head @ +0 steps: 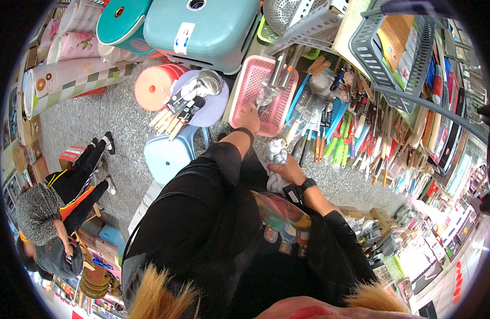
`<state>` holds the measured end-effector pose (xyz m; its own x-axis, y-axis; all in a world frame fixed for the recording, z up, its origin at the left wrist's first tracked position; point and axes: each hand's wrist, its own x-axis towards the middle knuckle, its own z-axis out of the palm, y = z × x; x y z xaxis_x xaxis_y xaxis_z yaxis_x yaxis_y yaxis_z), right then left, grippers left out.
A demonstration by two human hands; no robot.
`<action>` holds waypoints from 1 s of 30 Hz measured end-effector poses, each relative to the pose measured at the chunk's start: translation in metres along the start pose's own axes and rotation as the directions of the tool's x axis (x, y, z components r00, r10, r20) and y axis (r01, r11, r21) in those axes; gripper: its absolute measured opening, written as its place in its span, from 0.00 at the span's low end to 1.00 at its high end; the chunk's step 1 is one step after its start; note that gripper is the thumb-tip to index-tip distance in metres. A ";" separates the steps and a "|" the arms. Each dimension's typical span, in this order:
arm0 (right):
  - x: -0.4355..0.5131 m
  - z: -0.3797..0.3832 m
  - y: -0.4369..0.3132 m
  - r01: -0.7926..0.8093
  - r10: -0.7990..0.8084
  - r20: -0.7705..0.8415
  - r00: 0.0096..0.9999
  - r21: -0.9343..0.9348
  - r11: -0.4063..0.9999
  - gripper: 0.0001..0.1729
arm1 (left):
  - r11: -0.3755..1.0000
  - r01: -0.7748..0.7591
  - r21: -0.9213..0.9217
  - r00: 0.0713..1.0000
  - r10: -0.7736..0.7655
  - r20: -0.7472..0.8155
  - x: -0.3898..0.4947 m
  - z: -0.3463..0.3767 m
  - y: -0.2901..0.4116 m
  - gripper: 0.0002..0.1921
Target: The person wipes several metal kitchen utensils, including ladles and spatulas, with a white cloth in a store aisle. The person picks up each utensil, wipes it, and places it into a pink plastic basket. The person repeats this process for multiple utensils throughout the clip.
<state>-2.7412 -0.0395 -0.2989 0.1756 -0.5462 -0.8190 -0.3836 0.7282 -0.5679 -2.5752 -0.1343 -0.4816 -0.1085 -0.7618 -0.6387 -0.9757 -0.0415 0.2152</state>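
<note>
My left hand [249, 119] reaches into a pink plastic basket [237, 89], its fingers at metal utensils [265, 95] inside; whether they grip one I cannot tell. Two steel-handled utensils [282, 69] lean over the basket's far edge. Close to my body, my right hand [286, 169] is closed around a bundle of grey-white cloth or gloves [276, 153]. Left of the basket, metal ladles [207, 81] and wooden-handled tools [169, 123] lie on a lilac stool [219, 97].
Blue baskets [338, 115] and rows of handled kitchen tools [382, 123] stand at right. A large blue-green bin [205, 32] is behind, a light blue stool [167, 153] at left. Rolled table coverings [73, 81] lie farther left. Other people [49, 215] are at lower left.
</note>
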 end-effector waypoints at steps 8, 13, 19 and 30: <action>0.004 0.006 -0.014 0.016 -0.019 0.036 0.999 0.065 0.998 0.29 | 0.915 -0.185 -0.360 0.982 0.182 -0.042 -0.019 -0.004 -0.004 0.32; 0.006 0.009 -0.029 0.054 -0.064 0.052 0.997 0.176 0.983 0.30 | 0.847 -0.170 -0.504 0.939 -0.016 -0.344 -0.032 -0.046 -0.084 0.09; 0.017 0.015 -0.026 0.071 -0.074 0.012 0.997 0.135 0.988 0.30 | 0.933 0.323 -0.158 0.816 -0.359 -0.452 -0.023 -0.087 -0.260 0.28; 0.022 0.033 0.012 0.036 -0.039 0.040 0.998 0.071 0.997 0.32 | 0.906 0.408 -0.116 0.887 -0.423 -0.183 -0.002 -0.087 -0.301 0.18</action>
<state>-2.7123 -0.0292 -0.3262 0.2267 -0.5573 -0.7988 -0.3116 0.7356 -0.6016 -2.2647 -0.1764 -0.4809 0.3517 -0.7767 -0.5225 -0.9057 -0.4234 0.0199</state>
